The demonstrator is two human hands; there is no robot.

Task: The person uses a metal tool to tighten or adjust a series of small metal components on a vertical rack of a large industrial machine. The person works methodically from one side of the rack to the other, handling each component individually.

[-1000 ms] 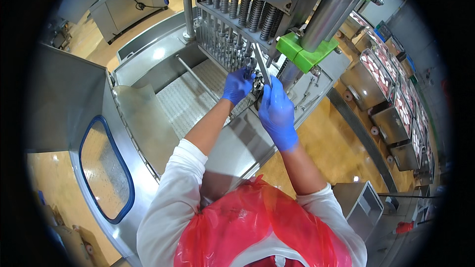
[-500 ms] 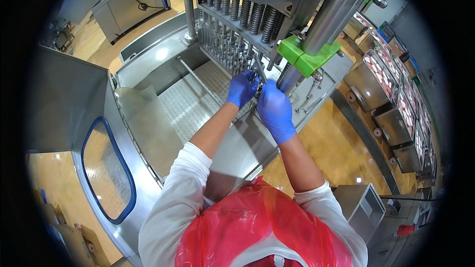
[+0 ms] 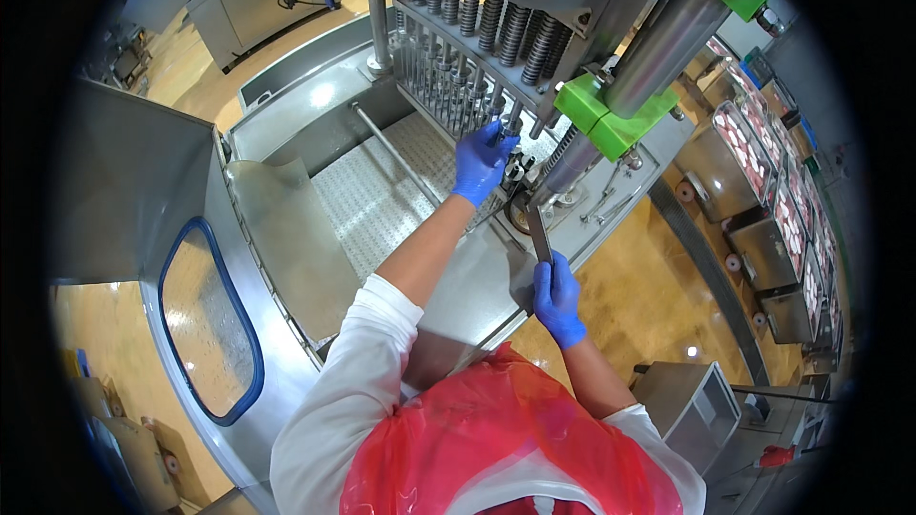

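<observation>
My left hand (image 3: 480, 164), in a blue glove, has its fingers closed around a metal fitting (image 3: 510, 127) below the row of springs on a large steel needle machine (image 3: 487, 67). The fingers partly hide that fitting. In my gloved right hand (image 3: 558, 298) is a long flat metal bar-shaped tool (image 3: 539, 232), gripped at its near end. Its far end points up toward the machine's round post (image 3: 571, 154), and its exact kind is unclear. Beneath the needles lies a perforated steel bed (image 3: 377, 193).
Several loose metal tools (image 3: 603, 205) lie on the steel ledge right of the post. Green clamps (image 3: 611, 114) ring the post. A raised steel cover with a blue-edged window (image 3: 212, 319) stands at left. Wheeled steel bins of meat (image 3: 739, 153) line the right side.
My right hand has drawn back toward me from the needles, bringing the flat metal tool with it. My left hand stays at the needle row, its fingers slightly higher on the fittings.
</observation>
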